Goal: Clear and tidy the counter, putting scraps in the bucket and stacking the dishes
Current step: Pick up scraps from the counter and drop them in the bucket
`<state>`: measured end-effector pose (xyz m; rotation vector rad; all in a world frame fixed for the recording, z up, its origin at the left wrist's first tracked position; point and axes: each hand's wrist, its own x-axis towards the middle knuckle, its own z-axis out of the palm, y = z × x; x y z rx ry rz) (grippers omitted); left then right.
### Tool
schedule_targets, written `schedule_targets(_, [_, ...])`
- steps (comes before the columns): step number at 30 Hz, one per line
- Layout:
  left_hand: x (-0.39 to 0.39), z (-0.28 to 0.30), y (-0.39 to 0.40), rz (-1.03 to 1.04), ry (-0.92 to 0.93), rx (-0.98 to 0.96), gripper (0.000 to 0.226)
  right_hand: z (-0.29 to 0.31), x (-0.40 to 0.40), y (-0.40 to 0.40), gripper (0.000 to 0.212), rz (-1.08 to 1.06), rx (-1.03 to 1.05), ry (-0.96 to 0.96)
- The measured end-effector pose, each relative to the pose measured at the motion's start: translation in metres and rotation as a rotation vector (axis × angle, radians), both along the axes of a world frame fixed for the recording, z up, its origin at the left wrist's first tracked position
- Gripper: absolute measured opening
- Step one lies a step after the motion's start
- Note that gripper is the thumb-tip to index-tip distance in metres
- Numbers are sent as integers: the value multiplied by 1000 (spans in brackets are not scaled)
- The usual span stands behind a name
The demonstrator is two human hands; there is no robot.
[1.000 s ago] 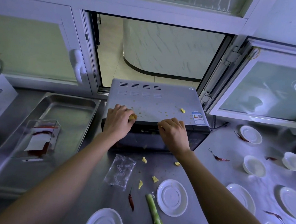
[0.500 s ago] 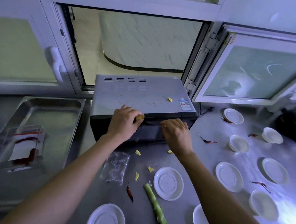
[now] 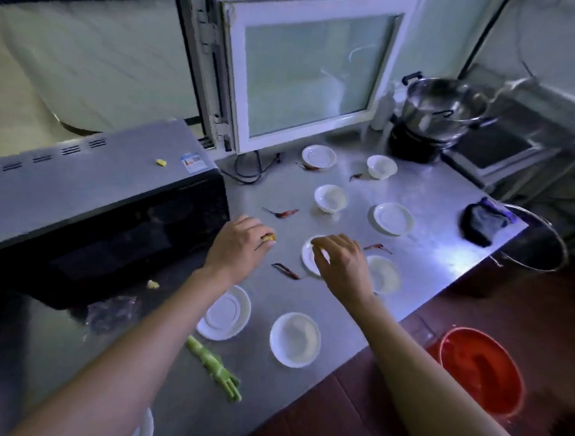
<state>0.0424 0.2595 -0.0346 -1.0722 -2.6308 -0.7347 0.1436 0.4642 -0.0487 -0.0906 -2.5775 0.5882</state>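
Hands have both come off the microwave [image 3: 87, 183] since a second ago and swung right, out over the dish-strewn middle of the bench [image 3: 424, 234], and the view has swung with them so the red bucket [image 3: 479, 371] on the floor at the near right now shows. My read: the picking-up bit on top of the oven is done for this load and the scraps are headed for that bucket. One yellow bit [image 3: 161, 163] got left behind on the microwave top, another sits on the bench just in front of it, so there's at least one more trip.

Going left to right: green stalk [image 3: 214, 366] lies near the front edge, untouched. Left hand [image 3: 239, 248] hovers palm down, fingers curled round a yellow scrap [image 3: 268, 238] that pokes out at the fingertips. A dried chili [image 3: 287, 271] lies between the two hands. Right hand [image 3: 341, 260] is over a white saucer [image 3: 309, 256], fingers bunched in a pinch, but whether it's actually got anything in there I can't tell. Other saucers and bowls are spread out, nothing stacked yet.
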Motion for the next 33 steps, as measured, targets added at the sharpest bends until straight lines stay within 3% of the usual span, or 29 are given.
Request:
schedule_targets(10, [110,-34,218,-260,-119,-91,12,-40,170,175,12,-314,-103,-188])
schedule_targets(19, [193,-64,350,-543,-188,-253,20,-65,301,256,9,-595,-182,-239])
schedule_targets(26, [223,-93,435,-693,-195,-288,19,-92,345,301,13,-772,-240,-320])
schedule_targets(33, [203,-145,527,-759,-306,-317,18,-136,332,380,12,-843,-279,-458])
